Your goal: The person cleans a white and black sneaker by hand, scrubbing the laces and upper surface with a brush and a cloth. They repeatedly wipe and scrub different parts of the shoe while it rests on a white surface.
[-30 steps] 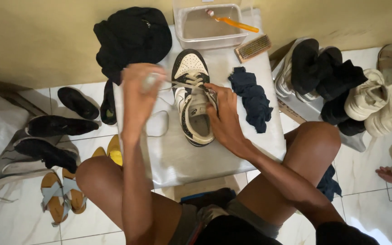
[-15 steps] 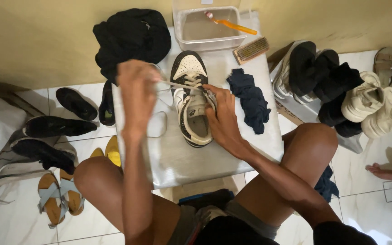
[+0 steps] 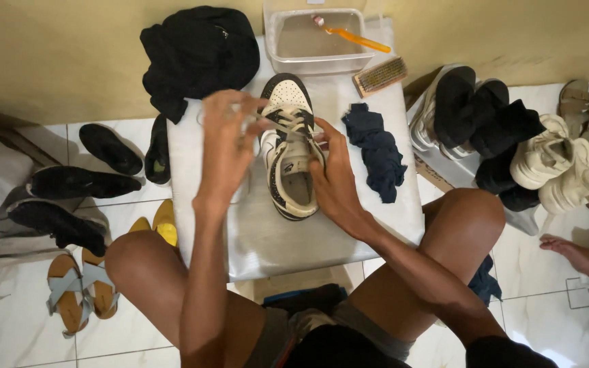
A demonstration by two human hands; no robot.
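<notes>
Around the white table: a clear tub of water at its far edge, an orange toothbrush across it, a scrub brush just beside. A dark blue rag lies on the table's right side, black clothing on its far-left corner. Sandals sit on the floor left of the table, piled shoes to its right.

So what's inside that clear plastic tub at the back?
The tub holds an orange toothbrush lying slantwise, seemingly over cloudy water. Anything beneath the murky surface cannot be seen.
</notes>
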